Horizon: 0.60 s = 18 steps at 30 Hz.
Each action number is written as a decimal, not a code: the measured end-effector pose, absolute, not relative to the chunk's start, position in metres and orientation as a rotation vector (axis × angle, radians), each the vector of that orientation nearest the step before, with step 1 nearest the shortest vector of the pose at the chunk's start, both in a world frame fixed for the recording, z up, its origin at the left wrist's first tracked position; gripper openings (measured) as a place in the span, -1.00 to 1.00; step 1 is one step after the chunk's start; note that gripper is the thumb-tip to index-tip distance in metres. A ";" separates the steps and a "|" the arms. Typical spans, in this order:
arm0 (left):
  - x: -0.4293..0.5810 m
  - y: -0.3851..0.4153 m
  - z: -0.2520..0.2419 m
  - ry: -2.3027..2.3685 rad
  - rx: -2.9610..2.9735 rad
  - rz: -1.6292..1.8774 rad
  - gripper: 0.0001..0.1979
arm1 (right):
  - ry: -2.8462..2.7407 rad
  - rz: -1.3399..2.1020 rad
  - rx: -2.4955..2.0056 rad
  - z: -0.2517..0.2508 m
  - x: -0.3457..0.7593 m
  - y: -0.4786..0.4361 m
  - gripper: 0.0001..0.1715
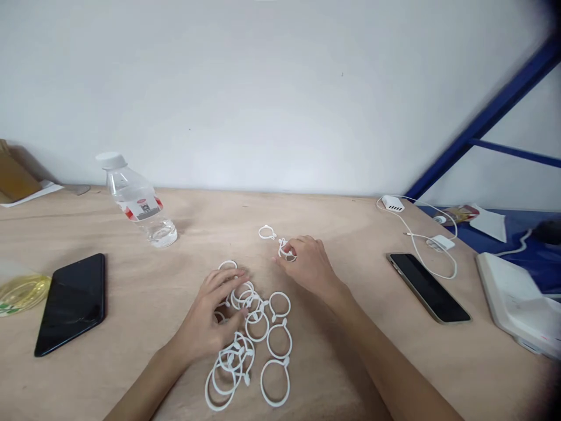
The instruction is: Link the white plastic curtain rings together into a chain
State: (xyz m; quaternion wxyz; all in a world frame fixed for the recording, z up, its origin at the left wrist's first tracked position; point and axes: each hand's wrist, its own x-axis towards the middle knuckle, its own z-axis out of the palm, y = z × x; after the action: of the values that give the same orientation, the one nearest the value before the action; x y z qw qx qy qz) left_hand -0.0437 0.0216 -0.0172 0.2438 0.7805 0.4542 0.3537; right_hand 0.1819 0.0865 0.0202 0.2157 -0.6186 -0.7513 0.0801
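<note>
Several white plastic rings (pixel 274 383) with small tabs lie in a loose, overlapping pile on the wooden table (pixel 210 222). Over the upper left of that pile is my left hand (pixel 210 318), its fingers apart and touching or hovering just above the rings; parts of some rings are hidden beneath it. Farther back, my right hand (pixel 309 263) pinches a small white ring (pixel 288 255) between thumb and fingers near the tabletop. One more white ring (pixel 266 233) lies just beyond it, to the left.
A water bottle (pixel 142 204) and a black tablet (pixel 72 304) are on the left, beside a yellow coil (pixel 26 292). On the right are a phone (pixel 429 287), a white charger (pixel 392 203) with cables, and a white device (pixel 517 298).
</note>
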 end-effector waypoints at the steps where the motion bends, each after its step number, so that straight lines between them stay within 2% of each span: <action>1: -0.043 0.021 -0.017 1.229 2.191 0.935 -0.53 | -2.110 0.154 -1.755 0.017 0.185 0.088 -0.85; 4: -0.042 0.020 -0.016 1.240 2.254 0.910 -0.48 | -2.149 0.116 -1.756 0.013 0.187 0.090 -0.92; 7: -0.041 0.020 -0.015 1.249 2.211 1.002 -0.60 | -2.127 0.112 -1.726 0.016 0.184 0.090 -0.82; 10: -0.039 0.022 -0.013 1.261 2.126 1.073 -0.71 | -2.104 0.135 -1.715 0.020 0.181 0.090 -0.83; 15: -0.039 0.023 -0.011 1.285 2.031 1.096 -0.74 | -2.111 0.135 -1.739 0.011 0.185 0.091 -0.93; 18: -0.039 0.024 -0.011 1.278 2.005 1.105 -0.74 | -2.092 0.135 -1.733 0.007 0.188 0.093 -0.85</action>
State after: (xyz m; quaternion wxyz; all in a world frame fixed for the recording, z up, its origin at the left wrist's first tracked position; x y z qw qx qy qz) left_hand -0.0392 0.0238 -0.0108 0.2567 0.7390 0.4711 0.4074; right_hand 0.1884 0.0930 0.0072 0.2091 -0.6231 -0.7521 0.0485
